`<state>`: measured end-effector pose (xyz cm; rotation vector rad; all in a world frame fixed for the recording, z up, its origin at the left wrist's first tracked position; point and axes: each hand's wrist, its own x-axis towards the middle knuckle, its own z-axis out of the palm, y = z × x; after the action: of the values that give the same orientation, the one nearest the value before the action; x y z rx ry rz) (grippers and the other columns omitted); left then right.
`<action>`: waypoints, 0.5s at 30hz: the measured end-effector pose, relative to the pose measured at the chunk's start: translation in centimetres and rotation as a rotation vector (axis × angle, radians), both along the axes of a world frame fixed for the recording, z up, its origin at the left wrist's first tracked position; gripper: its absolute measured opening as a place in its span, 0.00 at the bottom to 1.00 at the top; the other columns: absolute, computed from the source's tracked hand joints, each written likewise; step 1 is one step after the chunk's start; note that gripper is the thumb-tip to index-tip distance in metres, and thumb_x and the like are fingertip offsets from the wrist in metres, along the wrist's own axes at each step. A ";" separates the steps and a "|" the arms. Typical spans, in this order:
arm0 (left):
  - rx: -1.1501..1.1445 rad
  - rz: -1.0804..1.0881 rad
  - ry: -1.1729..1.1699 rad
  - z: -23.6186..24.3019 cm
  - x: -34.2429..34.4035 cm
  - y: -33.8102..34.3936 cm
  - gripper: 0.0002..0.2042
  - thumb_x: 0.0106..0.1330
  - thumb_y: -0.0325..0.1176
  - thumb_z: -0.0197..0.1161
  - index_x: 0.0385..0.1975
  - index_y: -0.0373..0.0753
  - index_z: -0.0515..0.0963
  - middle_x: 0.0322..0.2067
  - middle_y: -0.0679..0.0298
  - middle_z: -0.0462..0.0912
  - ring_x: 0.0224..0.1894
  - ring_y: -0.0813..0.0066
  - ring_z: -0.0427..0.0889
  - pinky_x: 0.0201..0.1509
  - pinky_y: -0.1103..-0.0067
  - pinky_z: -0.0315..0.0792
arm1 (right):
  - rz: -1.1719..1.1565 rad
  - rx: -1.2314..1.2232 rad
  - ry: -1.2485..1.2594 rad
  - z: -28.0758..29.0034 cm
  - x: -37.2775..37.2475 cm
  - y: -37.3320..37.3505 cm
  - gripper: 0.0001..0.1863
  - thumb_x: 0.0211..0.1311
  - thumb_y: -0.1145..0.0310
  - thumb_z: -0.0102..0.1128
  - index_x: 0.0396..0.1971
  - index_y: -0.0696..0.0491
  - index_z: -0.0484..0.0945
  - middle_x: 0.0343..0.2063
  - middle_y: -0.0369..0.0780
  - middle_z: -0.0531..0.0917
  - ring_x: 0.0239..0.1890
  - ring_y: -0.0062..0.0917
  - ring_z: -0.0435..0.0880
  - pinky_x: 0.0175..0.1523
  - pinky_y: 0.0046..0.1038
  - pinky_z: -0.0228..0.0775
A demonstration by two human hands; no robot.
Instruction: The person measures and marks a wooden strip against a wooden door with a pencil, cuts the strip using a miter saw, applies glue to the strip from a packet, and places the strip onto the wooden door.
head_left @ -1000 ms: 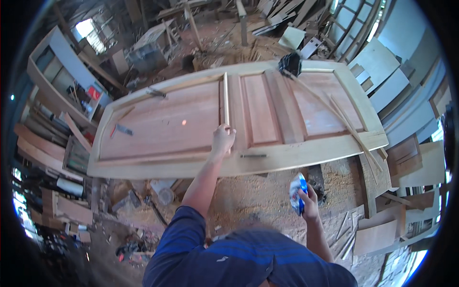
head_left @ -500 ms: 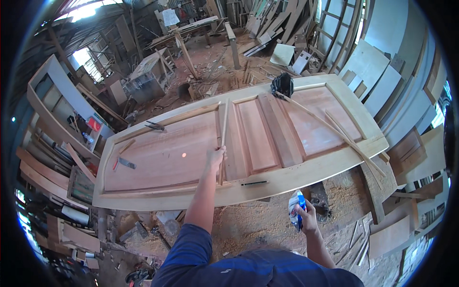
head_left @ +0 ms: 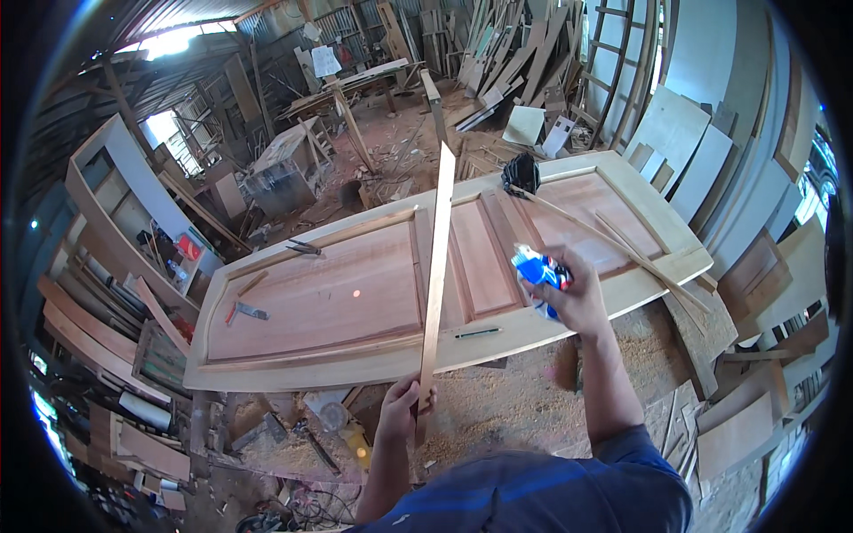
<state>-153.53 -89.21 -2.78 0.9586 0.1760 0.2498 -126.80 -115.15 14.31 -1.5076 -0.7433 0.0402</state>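
My left hand [head_left: 404, 410], low at the near side of the door, is closed round the lower end of a long pale wooden strip [head_left: 437, 258]. The strip stands up and slants slightly right, its far end reaching past the door's far edge. My right hand [head_left: 579, 289] is wrapped round a small blue-and-white bottle [head_left: 540, 271], raised over the door's near right part; fingers hide some of it. Beneath lies a panelled wooden door [head_left: 302, 380] with reddish panels and a pale frame. A dark pencil [head_left: 478, 333] rests on its near rail.
On the door lie pincers [head_left: 305, 248], a chisel-like tool [head_left: 252, 312], a short wood piece [head_left: 252, 283], a black bag [head_left: 521, 172] and thin strips [head_left: 613, 238]. Sawdust covers the surface below. A shelf unit [head_left: 133, 204] stands left; boards [head_left: 668, 124] lean right.
My left hand has drawn the wooden strip off the door and back toward me, lifting it. My right hand has risen up and forward with the bottle, over the door.
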 end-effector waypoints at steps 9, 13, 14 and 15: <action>0.023 -0.053 -0.068 0.6 -4.7 -1.4 0.20 0.80 0.36 0.59 0.67 0.34 0.75 0.46 0.57 0.86 0.42 0.73 0.85 0.40 0.77 0.78 | -0.148 -0.194 -0.655 10.1 -3.5 1.2 0.30 0.52 0.55 0.84 0.53 0.54 0.86 0.43 0.44 0.89 0.44 0.37 0.90 0.49 0.35 0.81; 0.011 -0.052 -0.116 1.0 -5.3 -1.6 0.21 0.80 0.36 0.60 0.67 0.33 0.75 0.46 0.57 0.86 0.42 0.73 0.85 0.39 0.77 0.78 | -0.129 -0.238 -0.635 11.1 -4.7 1.0 0.28 0.58 0.54 0.81 0.52 0.57 0.86 0.38 0.43 0.89 0.39 0.31 0.89 0.45 0.33 0.80; 0.020 -0.047 -0.130 1.4 -5.3 -1.7 0.21 0.80 0.36 0.60 0.67 0.32 0.75 0.45 0.57 0.86 0.42 0.73 0.85 0.39 0.77 0.78 | -0.109 -0.242 -0.594 11.3 -4.9 0.8 0.27 0.61 0.55 0.80 0.52 0.60 0.86 0.35 0.42 0.89 0.37 0.24 0.88 0.44 0.31 0.79; 0.031 -0.044 -0.146 1.6 -5.3 -1.7 0.21 0.79 0.36 0.61 0.66 0.32 0.75 0.45 0.56 0.86 0.42 0.73 0.86 0.39 0.78 0.79 | -0.112 -0.244 -0.598 11.6 -5.3 0.6 0.27 0.61 0.55 0.80 0.52 0.60 0.86 0.35 0.42 0.89 0.37 0.24 0.88 0.44 0.31 0.79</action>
<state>-158.80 -90.93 -1.14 0.9696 0.0168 0.2814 -132.05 -114.51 25.93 -1.8143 -1.1559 -0.4355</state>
